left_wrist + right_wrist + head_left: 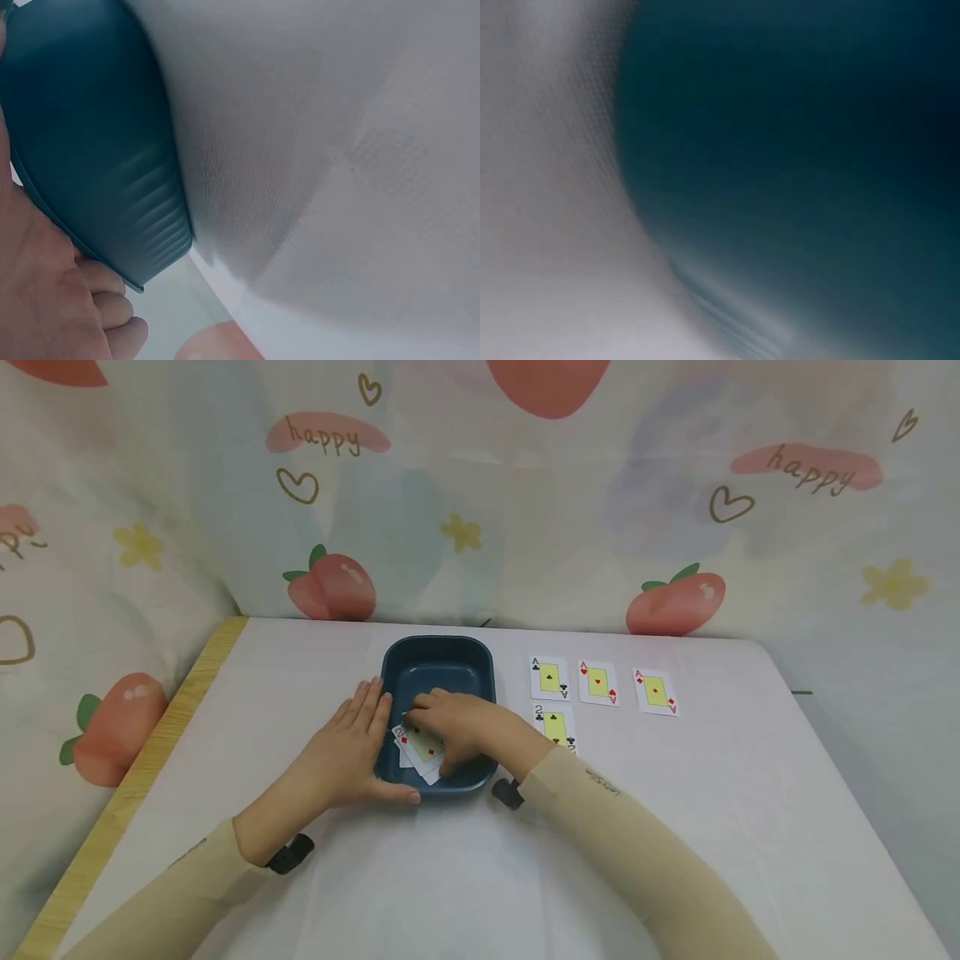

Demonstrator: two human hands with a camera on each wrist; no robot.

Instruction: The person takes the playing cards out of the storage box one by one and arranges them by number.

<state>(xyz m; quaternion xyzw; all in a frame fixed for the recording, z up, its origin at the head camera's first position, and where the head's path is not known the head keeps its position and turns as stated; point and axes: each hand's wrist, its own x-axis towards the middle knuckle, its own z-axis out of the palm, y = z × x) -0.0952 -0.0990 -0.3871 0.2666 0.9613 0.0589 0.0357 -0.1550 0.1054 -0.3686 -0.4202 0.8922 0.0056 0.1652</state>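
Note:
A dark blue rectangular tub [438, 647] stands on the table with several overlapping playing cards [420, 745] in its near end. The uppermost is a two of diamonds. Flat against the tub's left side lies my left hand [341, 756], fingers straight and thumb along the near side. In the left wrist view the fingers [112, 311] reach along the tub's ribbed wall [150, 195]. My right hand [468, 727] reaches inside over the cards, fingers bent, fingertips at the far edge and thumb by the near right; I cannot tell whether it grips one. The right wrist view shows only blurred tub wall [780, 187].
Right of the tub, aces of clubs [550, 677], hearts [598, 682] and diamonds [656, 692] lie face up in a row. Below the ace of clubs is a two of clubs [553, 727], partly behind my right forearm. A printed curtain [525, 527] hangs behind the table.

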